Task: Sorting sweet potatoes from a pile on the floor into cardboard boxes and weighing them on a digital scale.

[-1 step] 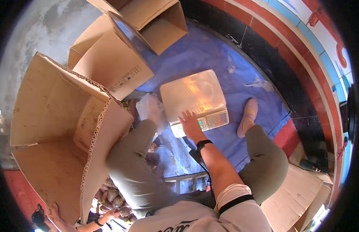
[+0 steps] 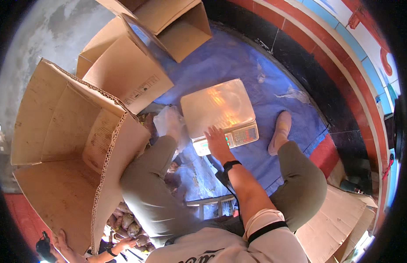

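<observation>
A digital scale [image 2: 218, 105] with a plastic-covered platform stands on a blue tarp [image 2: 229, 57] in front of my knees. My right hand [image 2: 216, 142], a black band on its wrist, rests with spread fingers on the scale's front keypad and holds nothing. A crumpled white plastic bag [image 2: 170, 122] lies just left of the scale by my left knee. My left hand [image 2: 67, 247] reaches low to the left rim, fingers apart, beside a small black object [image 2: 43, 246]. Several purplish tubers [image 2: 131, 228] lie under that arm.
A large open cardboard box [image 2: 67, 131] lies on its side at my left. More opened boxes [image 2: 137, 65] stand behind it. My foot in a pale shoe [image 2: 280, 131] is right of the scale. Flattened cardboard [image 2: 335, 228] lies at the lower right, by a red-and-black painted floor.
</observation>
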